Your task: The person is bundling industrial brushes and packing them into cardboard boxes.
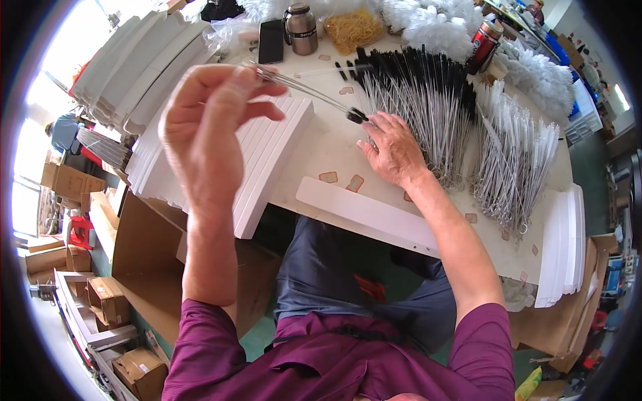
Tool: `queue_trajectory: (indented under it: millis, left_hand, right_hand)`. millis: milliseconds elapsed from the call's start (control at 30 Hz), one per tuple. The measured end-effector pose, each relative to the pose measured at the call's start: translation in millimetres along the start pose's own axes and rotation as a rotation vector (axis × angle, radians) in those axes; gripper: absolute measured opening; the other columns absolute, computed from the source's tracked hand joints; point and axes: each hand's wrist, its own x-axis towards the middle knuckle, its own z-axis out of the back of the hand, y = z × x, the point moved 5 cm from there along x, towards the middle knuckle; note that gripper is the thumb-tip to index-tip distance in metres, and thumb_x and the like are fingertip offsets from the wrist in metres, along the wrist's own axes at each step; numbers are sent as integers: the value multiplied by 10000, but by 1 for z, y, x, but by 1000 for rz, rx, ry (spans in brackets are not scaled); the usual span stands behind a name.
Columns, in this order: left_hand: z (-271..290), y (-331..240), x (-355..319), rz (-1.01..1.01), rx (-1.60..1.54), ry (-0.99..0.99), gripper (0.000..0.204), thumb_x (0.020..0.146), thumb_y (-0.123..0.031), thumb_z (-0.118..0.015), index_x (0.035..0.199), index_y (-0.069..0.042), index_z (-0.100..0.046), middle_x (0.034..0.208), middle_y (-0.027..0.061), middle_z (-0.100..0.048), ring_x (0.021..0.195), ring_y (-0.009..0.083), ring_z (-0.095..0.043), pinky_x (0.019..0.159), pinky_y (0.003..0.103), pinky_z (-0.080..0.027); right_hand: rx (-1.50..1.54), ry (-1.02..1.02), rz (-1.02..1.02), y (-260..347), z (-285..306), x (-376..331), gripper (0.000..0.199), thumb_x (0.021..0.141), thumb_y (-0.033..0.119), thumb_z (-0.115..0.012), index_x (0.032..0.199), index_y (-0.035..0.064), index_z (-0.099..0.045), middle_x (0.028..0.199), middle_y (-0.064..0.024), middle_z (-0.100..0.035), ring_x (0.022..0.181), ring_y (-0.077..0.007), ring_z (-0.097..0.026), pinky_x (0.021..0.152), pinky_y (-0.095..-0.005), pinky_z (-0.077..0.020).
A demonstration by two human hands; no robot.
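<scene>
Between my two hands stretches a small bunch of thin wire brushes [314, 93] with black bristle tips. My left hand [212, 127], raised over the left of the table, pinches their wire ends between thumb and fingers. Toward the table's middle, my right hand [399, 150] has its fingertips at the black bristle end; whether it grips them is hard to make out. Just beyond the right hand lies a large pile of black-tipped wire brushes [435, 113]. Farther right is another pile, of white-tipped wire brushes [511, 157] with looped ends.
Folded white cartons [267, 154] are stacked at left; one white strip [368, 211] lies along the front edge. More white cartons [562, 247] stand at right. At the back are a phone [271, 41], a flask [301, 30], rubber bands [353, 31] and a can [484, 47].
</scene>
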Motion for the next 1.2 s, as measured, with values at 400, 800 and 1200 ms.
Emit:
queue_trajectory:
  millis: [400,800,1200]
  left_hand:
    - [-4,-60,24,-17,-255,299,289,1057,-119,-442,1131,87,-632,1131,285,-707,944,315,-760,692,351,-575]
    - [-171,8,-62,685,-595,739,145,1014,-80,-552,954,17,-641,924,186,-735,808,302,-775,606,403,-609]
    - [-186,38,-100,644,-189,876,175,947,-118,-708,976,53,-734,865,128,-737,737,190,-729,665,313,-606]
  right_hand:
    - [684,-134,-533,-47,131,-105,225,1003,150,-667,1050,-49,-761,891,-97,-774,806,-137,-723,745,-294,-566]
    - [1195,179,-395,48,215,-154,434,1057,307,-645,1336,-25,-631,1145,-107,-726,1090,-124,-655,930,-273,-515]
    - [1482,204,-698,43,168,-221,336,1085,236,-589,1279,-34,-640,983,-100,-712,844,-174,-729,757,-309,-605]
